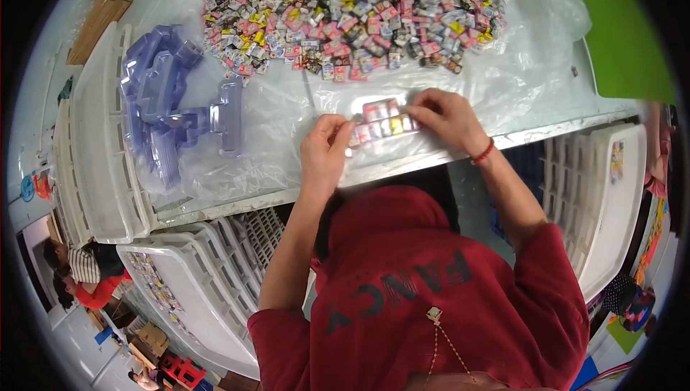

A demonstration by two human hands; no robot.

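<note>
Hands: L hand (327, 150) & R hand (447, 119) both brought in over the near part of the tabletop (557, 125), tips turned inward.
L grip: thumb + fingers pinched on the L end of the mini-carton cluster (388, 126).
R grip: thumb + index drawn tog. at the cluster's upper R; whether a single carton is gripped can't be told, b/c of blur.
Why two-handed: cluster prob. steadied from the L, so the R fingertips can be used for finer contact.
Cluster pos.: held btwn the hands, in front of the torso, near side of the carton pile (359, 17).
Cluster look: stepped outline, shorter row above longer one; pink, white, dark & yellow faces, strong glare; a clear holder is poss. but can't be confirmed.
Pile: heaped loose at the far side, prob. so that pieces can be reached easily; clear plastic sheet (269, 164) spread beneath, likely as a liner.
Purple plastic trays (159, 82): jumbled/nested at L, apart from the pile, presumably to be kept unmixed.
White crates (104, 132): stood on edge beyond the trays, likely to save space.
</note>
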